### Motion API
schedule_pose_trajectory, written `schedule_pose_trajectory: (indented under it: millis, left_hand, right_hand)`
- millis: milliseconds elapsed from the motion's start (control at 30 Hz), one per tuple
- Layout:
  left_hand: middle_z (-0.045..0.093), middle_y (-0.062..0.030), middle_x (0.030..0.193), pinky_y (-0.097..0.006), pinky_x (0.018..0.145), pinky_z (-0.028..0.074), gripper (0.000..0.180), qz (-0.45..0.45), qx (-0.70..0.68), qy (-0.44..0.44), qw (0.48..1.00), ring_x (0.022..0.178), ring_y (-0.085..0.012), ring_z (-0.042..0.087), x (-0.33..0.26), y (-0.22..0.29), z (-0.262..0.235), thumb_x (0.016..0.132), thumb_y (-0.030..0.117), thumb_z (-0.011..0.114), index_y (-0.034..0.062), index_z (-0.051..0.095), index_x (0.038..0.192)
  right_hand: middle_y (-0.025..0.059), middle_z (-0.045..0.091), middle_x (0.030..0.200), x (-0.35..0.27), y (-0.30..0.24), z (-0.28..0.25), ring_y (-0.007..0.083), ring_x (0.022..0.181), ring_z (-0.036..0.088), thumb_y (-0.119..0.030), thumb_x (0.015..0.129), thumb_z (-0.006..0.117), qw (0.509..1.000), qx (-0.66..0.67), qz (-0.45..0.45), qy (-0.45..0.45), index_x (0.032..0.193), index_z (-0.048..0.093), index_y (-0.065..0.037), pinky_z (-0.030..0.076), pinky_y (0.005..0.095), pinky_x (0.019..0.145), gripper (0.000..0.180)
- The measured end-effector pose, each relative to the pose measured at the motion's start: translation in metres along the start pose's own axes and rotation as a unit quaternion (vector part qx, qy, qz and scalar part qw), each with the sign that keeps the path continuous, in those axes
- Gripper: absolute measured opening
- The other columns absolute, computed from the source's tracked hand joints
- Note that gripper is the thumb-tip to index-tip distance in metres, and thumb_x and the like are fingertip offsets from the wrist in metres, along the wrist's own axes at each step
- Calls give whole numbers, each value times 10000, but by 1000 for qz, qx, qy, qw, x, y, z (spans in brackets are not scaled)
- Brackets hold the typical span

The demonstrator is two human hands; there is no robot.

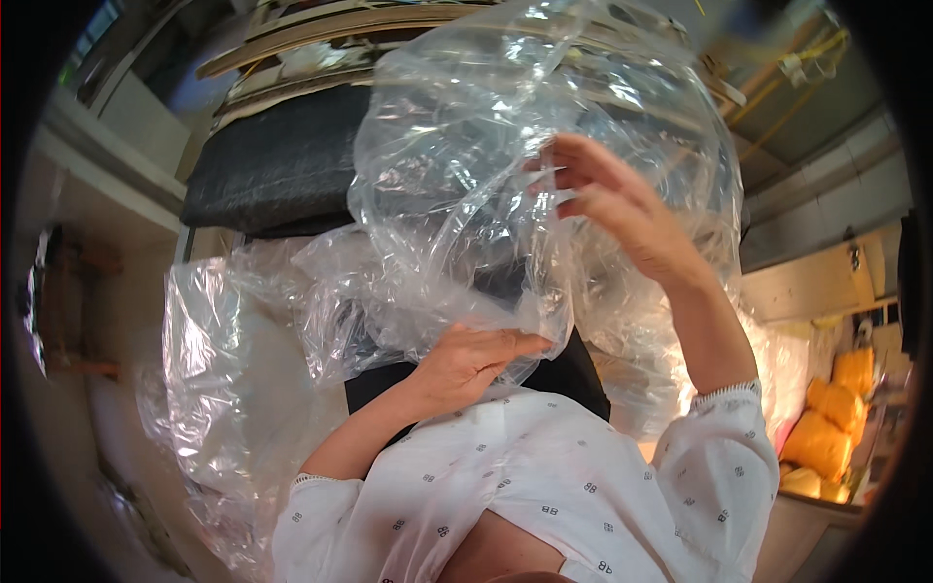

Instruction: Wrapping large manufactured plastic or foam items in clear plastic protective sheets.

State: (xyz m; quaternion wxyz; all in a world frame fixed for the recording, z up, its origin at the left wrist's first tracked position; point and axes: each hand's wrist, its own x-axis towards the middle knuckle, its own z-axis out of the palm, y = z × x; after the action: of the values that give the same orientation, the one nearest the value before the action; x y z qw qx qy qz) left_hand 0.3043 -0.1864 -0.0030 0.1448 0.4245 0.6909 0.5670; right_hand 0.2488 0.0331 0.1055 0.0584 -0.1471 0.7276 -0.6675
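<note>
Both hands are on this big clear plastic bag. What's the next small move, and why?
Probably draw the right hand up and away from the left hand to spread the clear plastic bag. The right pinches the film high up, the left grips a lower edge, and the sheet between them is bunched and creased over the dark cushion.

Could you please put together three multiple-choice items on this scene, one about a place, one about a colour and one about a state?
1. Where is the right hand compared with the left hand?
A. Higher up
B. Lower down
C. Level

2. What colour are the stuffed bags at the right edge?
A. Blue
B. Yellow
C. Black

3. How does the left hand meet the clear plastic bag?
A. Grips its lower edge
B. Hangs clear of it
C. Rests flat on it

Answers: 1 A, it is raised against the bag's upper part; 2 B, they show yellow; 3 A, fingers close on the film.
</note>
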Motion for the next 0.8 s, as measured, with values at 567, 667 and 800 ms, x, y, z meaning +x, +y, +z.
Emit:
schedule_pose_trajectory:
  millis: [567,667,800]
  left_hand:
    - [595,-43,802,-270,587,408,212,237,470,127,841,703,-210,546,152,50,-86,689,108,726,56,632,871]
    - [565,-44,793,-254,577,391,160,227,332,74,913,674,-194,515,148,27,-82,721,49,698,41,602,849]
    - [497,-10,720,-225,522,332,113,142,178,120,966,593,-115,426,137,25,-60,755,-2,666,35,579,817]
  right_hand:
    - [-40,487,789,-39,24,-31,26,670,430,-51,864,494,999,30,35,-22,1098,540,-31,374,182,609,239]
    - [-50,403,723,-42,22,-32,33,652,371,-38,857,491,999,38,16,4,1069,552,-51,336,191,603,221]
    - [-50,412,728,-44,14,-39,34,661,373,-40,854,497,999,18,33,2,1054,566,-41,335,193,605,212]
